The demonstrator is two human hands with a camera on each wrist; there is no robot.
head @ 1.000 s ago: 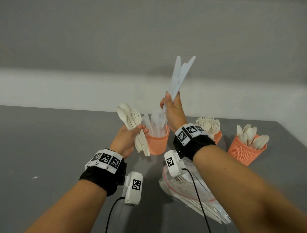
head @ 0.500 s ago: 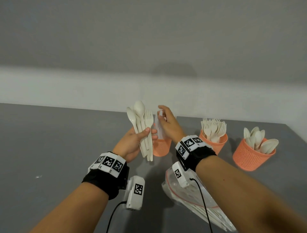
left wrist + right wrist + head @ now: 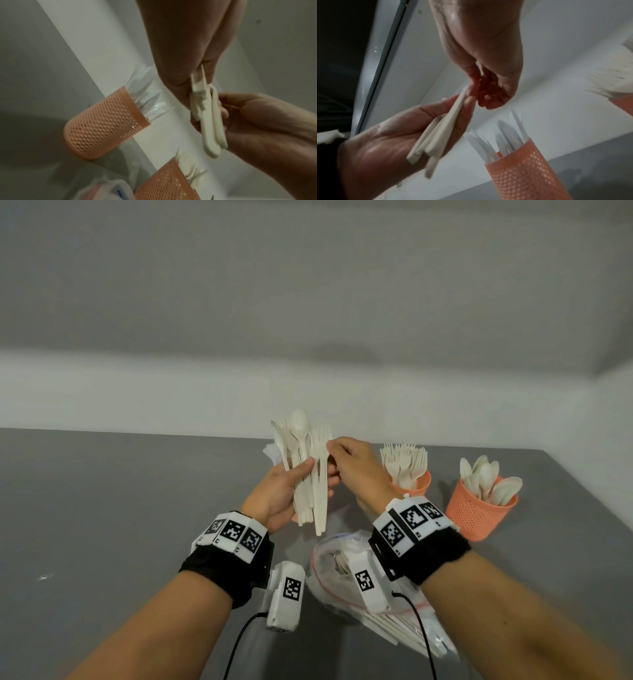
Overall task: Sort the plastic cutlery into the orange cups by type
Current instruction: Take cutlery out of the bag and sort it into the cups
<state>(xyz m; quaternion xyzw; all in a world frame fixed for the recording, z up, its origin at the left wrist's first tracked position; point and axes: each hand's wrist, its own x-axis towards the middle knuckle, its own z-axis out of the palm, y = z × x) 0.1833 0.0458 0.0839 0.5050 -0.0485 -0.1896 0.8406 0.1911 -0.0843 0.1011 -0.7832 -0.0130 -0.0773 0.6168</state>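
Above table point(image 3: 102, 508) — cutlery bundle point(image 3: 310, 474) in left hand point(image 3: 277, 494).

I can read no words, brand names or numbers anywhere. The only signs are black-and-white square code markers: three in a row on the white band on my left wrist point(image 3: 234, 534) at lower centre-left of the head view, three on the white band on my right wrist point(image 3: 409, 520) at centre-right, and one each on the left wrist camera point(image 3: 286, 594) and the right wrist camera point(image 3: 368, 580) below them. Tiny dark marks sit under the band markers, too small to make out.
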